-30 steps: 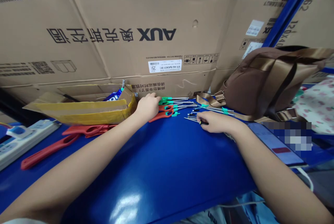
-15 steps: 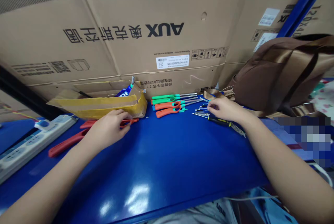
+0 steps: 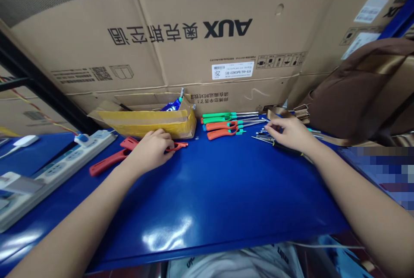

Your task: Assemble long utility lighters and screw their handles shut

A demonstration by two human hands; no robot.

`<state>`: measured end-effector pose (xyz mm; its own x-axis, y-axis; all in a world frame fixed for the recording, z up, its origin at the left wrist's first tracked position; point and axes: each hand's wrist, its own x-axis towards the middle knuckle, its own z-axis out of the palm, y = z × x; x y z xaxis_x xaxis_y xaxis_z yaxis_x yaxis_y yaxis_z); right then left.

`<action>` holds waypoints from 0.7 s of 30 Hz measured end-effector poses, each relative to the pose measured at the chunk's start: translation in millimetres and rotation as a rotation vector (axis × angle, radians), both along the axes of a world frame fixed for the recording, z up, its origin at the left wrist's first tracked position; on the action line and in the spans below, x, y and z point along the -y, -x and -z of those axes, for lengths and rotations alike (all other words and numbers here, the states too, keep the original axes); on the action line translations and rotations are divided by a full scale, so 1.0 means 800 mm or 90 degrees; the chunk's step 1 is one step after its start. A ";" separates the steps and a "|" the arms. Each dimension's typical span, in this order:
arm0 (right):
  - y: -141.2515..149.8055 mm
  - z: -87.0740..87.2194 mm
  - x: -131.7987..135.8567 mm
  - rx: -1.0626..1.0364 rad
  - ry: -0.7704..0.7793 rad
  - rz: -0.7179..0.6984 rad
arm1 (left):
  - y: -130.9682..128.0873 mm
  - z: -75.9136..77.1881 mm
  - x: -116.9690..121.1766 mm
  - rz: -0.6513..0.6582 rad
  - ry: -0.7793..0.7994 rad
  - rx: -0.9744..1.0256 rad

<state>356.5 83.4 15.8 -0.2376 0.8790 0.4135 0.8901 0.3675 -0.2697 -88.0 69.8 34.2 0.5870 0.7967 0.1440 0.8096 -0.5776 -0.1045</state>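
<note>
My left hand [image 3: 152, 150] lies curled over the red plastic tools [image 3: 108, 161] on the blue table [image 3: 210, 191], just in front of the low yellow-taped cardboard box [image 3: 145, 120]. My right hand [image 3: 286, 133] rests to the right of a row of green- and orange-handled screwdrivers [image 3: 223, 121]. Its fingertips are pinched together among small metal bits [image 3: 260, 133], and I cannot make out what they hold. A black-and-yellow screwdriver [image 3: 305, 155] lies under that wrist.
A white power strip [image 3: 48, 170] runs along the table's left side. A big AUX carton [image 3: 207, 32] forms the back wall. A brown bag with ribbon straps [image 3: 362, 92] stands at the right. The table's near edge is close to my body.
My left hand left the screwdrivers, moved left and came down on the red tools by the box. My right hand shifted slightly towards the small metal bits. The view panned left.
</note>
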 end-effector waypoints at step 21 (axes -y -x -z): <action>0.103 -0.009 0.070 0.048 0.231 -0.410 | -0.082 0.038 0.048 0.153 0.245 0.325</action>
